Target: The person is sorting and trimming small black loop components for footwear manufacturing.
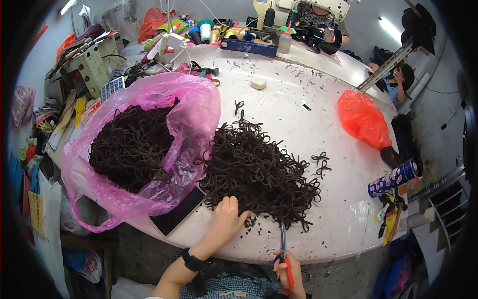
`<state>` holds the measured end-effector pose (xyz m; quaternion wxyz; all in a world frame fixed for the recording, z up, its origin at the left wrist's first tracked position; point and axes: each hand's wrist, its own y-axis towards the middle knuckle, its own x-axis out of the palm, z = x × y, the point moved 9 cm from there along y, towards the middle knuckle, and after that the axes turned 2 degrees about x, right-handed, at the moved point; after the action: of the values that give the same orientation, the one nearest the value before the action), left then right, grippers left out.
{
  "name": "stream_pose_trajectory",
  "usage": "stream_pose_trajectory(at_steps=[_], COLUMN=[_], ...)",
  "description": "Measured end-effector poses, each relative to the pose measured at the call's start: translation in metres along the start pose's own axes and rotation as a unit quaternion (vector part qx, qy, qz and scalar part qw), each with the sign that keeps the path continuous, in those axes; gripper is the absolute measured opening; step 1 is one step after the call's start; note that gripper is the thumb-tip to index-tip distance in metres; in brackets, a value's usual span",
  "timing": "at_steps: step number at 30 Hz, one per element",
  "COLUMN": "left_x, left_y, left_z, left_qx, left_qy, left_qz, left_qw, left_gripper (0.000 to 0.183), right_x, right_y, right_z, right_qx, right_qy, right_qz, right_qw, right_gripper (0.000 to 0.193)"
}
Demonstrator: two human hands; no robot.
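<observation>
A loose pile of dark brown cord loops (254, 169) lies on the white table in front of me. My left hand (228, 219) rests at the pile's near edge, back upward, fingers curled down and thumb out to the right; whatever is under the fingers is hidden. In my right hand (291, 274), near the table's front edge, are scissors (284, 249) with red handles, their blades pointing up at the pile. Small dark clippings (250, 220) lie beside my left thumb. More brown loops (132, 147) fill an open pink plastic bag (194, 99) on the left.
A dark flat tablet-like device (172, 217) lies partly under the bag. To the right are a red plastic bag (363, 119) and a blue patterned can (393, 178). A blue tray (249, 47), thread spools and a squeeze bottle (285, 42) stand at the back. Other people sit beyond.
</observation>
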<state>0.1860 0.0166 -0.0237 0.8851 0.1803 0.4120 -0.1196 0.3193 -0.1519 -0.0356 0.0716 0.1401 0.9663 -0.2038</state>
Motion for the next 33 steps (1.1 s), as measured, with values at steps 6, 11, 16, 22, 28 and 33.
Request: stream_pose_trajectory(at_steps=[6, 11, 16, 22, 28, 33], left_x=[0.004, -0.010, -0.017, 0.008, 0.022, 0.028], left_y=[-0.002, -0.015, -0.028, -0.053, -0.066, -0.068], left_z=[-0.010, -0.024, -0.014, 0.006, 0.009, 0.012], left_qx=[0.001, -0.108, -0.146, -0.241, -0.267, -0.258], left_qy=[-0.011, -0.204, -0.467, -0.632, -0.639, -0.630], left_qz=[-0.027, -0.079, -0.115, -0.212, -0.215, -0.210], left_qw=[1.000, 0.970, 0.865, 0.705, 0.689, 0.701], left_gripper=[0.025, 0.019, 0.019, 0.021, 0.013, 0.013], right_x=[0.000, 0.002, 0.002, 0.007, 0.021, 0.022], right_y=[0.000, -0.001, -0.001, -0.004, -0.008, -0.008], right_z=[-0.002, -0.012, -0.010, -0.004, 0.039, 0.014], right_qx=[-0.007, -0.007, -0.046, -0.041, 0.089, -0.047], right_qy=[-0.010, -0.028, -0.086, -0.076, 0.069, -0.061], right_qz=[-0.010, -0.009, 0.004, -0.006, -0.041, -0.033], right_qw=[1.000, 1.000, 0.995, 0.996, 0.993, 0.996], right_gripper=[0.068, 0.067, 0.064, 0.059, 0.012, 0.020])
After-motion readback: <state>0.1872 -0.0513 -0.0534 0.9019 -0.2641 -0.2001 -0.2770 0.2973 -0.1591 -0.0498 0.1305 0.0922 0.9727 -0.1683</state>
